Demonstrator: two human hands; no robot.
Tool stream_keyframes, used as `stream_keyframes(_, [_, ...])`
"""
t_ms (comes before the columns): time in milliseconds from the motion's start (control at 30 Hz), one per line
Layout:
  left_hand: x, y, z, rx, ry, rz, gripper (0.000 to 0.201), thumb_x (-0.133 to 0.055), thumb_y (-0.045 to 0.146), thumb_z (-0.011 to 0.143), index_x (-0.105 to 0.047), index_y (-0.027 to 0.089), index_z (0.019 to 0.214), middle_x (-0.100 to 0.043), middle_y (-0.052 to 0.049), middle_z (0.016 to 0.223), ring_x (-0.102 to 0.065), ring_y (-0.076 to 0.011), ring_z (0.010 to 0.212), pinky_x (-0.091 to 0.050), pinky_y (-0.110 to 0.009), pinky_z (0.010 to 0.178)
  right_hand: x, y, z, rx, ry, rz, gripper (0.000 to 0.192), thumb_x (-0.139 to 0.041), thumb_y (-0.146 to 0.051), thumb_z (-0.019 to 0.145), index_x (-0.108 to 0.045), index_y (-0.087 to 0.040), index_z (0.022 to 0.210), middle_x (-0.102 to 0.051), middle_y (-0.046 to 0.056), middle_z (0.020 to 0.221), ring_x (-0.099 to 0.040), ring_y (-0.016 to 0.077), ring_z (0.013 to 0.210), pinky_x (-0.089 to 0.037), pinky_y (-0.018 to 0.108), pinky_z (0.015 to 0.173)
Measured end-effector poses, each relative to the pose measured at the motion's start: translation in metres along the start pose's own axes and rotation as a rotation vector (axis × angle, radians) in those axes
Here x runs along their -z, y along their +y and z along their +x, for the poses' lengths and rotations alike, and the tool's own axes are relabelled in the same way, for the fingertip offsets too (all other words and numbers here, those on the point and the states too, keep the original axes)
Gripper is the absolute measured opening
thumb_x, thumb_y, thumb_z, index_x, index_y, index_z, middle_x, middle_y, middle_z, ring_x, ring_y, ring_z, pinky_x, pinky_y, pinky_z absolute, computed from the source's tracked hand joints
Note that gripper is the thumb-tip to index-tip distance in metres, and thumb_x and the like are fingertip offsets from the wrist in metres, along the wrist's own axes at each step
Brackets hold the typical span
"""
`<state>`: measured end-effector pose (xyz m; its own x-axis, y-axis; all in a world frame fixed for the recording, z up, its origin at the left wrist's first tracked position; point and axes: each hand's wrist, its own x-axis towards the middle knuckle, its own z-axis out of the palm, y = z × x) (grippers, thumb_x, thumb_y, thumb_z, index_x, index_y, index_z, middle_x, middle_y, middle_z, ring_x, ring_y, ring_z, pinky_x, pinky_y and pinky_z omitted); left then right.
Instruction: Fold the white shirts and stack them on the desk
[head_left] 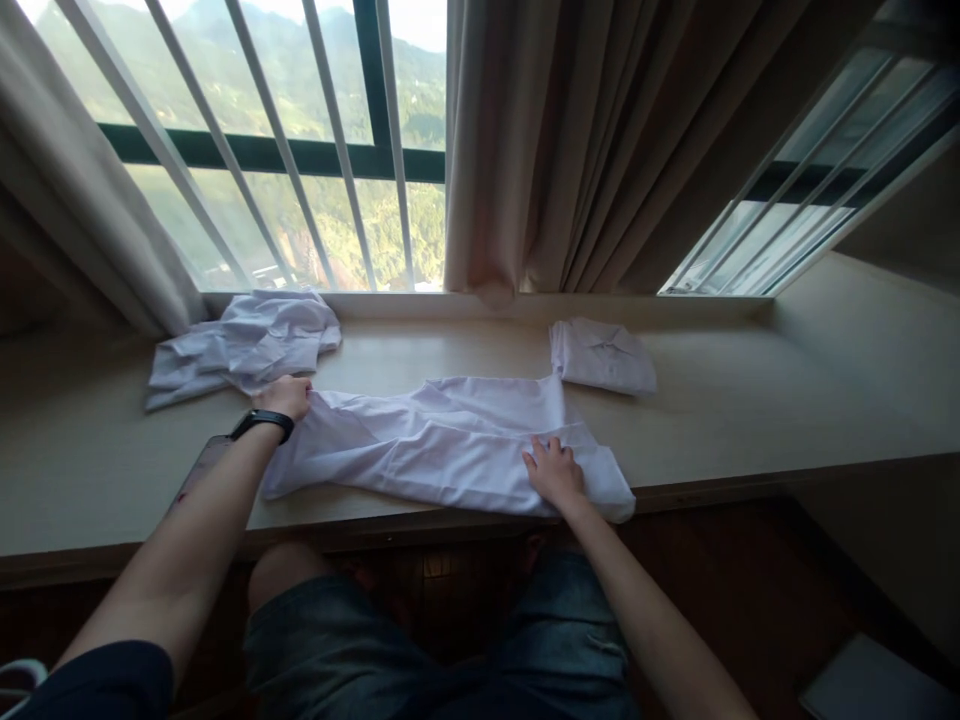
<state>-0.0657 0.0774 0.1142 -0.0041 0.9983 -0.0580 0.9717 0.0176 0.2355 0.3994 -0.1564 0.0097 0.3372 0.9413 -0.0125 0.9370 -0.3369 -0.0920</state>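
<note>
A white shirt (450, 445) lies spread lengthwise along the front of the pale window ledge, partly folded and wrinkled. At its left end my left hand (285, 397) is closed on the cloth's upper corner, a black watch on the wrist. Toward the right end, my right hand (553, 470) rests on the fabric with its fingers spread. Behind the right part sits a neatly folded white shirt (604, 355), collar showing. A crumpled heap of white cloth (247, 345) lies at the back left, just beyond my left hand.
The ledge (750, 400) runs across the view, its front edge close to my knees. A phone (202, 465) lies partly under my left forearm. Behind stand a barred window (300, 150) and drawn curtains (570, 150). A flat pale object (877, 685) is low at the right.
</note>
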Motion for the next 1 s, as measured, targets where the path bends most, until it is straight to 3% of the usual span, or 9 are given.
stream_keyframes(100, [-0.020,0.021,-0.004,-0.085,0.155,0.162,0.023,-0.049,0.010,0.088,-0.066,0.004,0.102,-0.062,-0.021,0.116,-0.053,-0.0336,0.112,-0.033,-0.062,0.099,-0.001,0.023,0.002,0.058,0.103,0.062,0.044,-0.044,-0.037,0.099,-0.057,-0.025,0.138,-0.057,0.013,0.125,-0.054,0.0269,0.110,-0.042,0.038,0.096])
stream_keyframes(167, [-0.039,0.043,-0.018,-0.221,0.209,0.193,0.029,-0.045,0.012,0.090,-0.066,0.006,0.109,-0.061,-0.022,0.122,-0.055,-0.0321,0.109,-0.039,-0.055,0.096,-0.001,0.051,0.007,0.017,0.175,0.079,0.041,-0.051,-0.034,0.094,-0.062,-0.023,0.132,-0.058,0.013,0.128,-0.051,0.0290,0.116,-0.039,0.040,0.101])
stream_keyframes(333, [-0.099,0.102,-0.074,-0.535,0.147,0.092,0.043,-0.046,0.044,0.097,-0.061,0.020,0.128,-0.065,-0.011,0.123,-0.060,-0.0266,0.110,-0.045,-0.037,0.094,-0.011,0.131,0.019,-0.117,0.114,0.287,0.057,-0.066,-0.045,0.081,-0.061,-0.018,0.131,-0.065,0.015,0.121,-0.060,0.0282,0.108,-0.047,0.038,0.093])
stream_keyframes(400, [-0.117,0.117,-0.092,-0.550,0.111,0.028,0.052,-0.048,0.049,0.095,-0.056,0.018,0.136,-0.067,-0.012,0.117,-0.063,-0.0273,0.105,-0.047,-0.037,0.089,-0.013,0.150,0.021,-0.166,0.050,0.394,0.057,-0.068,-0.050,0.078,-0.065,-0.017,0.124,-0.070,0.013,0.109,-0.065,0.0254,0.096,-0.049,0.034,0.083])
stream_keyframes(467, [-0.128,0.123,-0.104,-0.512,0.060,-0.022,0.045,-0.052,0.044,0.092,-0.061,0.017,0.127,-0.069,-0.011,0.106,-0.065,-0.0260,0.096,-0.048,-0.035,0.084,-0.010,0.160,0.022,-0.188,-0.015,0.448,0.047,-0.069,-0.051,0.075,-0.072,-0.017,0.107,-0.072,0.010,0.094,-0.066,0.0234,0.084,-0.049,0.031,0.074])
stream_keyframes(600, [-0.125,0.116,-0.121,-0.595,0.072,-0.187,0.017,-0.054,0.021,0.083,-0.068,0.020,0.093,-0.067,-0.007,0.095,-0.063,-0.0226,0.092,-0.047,-0.033,0.083,0.009,0.160,0.013,-0.043,0.028,0.496,0.027,-0.069,-0.044,0.072,-0.072,-0.019,0.081,-0.072,0.008,0.090,-0.065,0.0238,0.088,-0.047,0.031,0.079])
stream_keyframes(733, [-0.114,0.100,-0.148,-0.718,0.073,-0.323,0.030,-0.044,0.004,0.065,-0.060,0.021,0.082,-0.064,-0.004,0.092,-0.060,-0.0200,0.091,-0.046,-0.032,0.084,0.031,0.163,-0.012,0.033,-0.057,0.697,0.023,-0.064,-0.038,0.073,-0.069,-0.019,0.085,-0.071,0.004,0.087,-0.063,0.0205,0.084,-0.047,0.029,0.076])
stream_keyframes(900, [-0.108,0.088,-0.170,-0.719,0.030,-0.430,0.026,-0.041,0.004,0.060,-0.052,0.022,0.077,-0.063,-0.003,0.089,-0.059,-0.0189,0.088,-0.045,-0.030,0.082,0.042,0.183,-0.028,0.031,-0.287,0.833,0.028,-0.067,-0.038,0.068,-0.074,-0.014,0.082,-0.071,0.004,0.078,-0.061,0.0190,0.073,-0.045,0.026,0.066])
stream_keyframes(1000, [-0.109,0.088,-0.165,-0.614,0.003,-0.450,0.021,-0.045,0.011,0.065,-0.053,0.022,0.082,-0.064,-0.002,0.089,-0.060,-0.0186,0.083,-0.045,-0.029,0.076,0.039,0.187,-0.011,-0.004,-0.233,0.847,0.036,-0.070,-0.047,0.069,-0.075,-0.014,0.084,-0.071,0.004,0.076,-0.061,0.0195,0.071,-0.045,0.027,0.064])
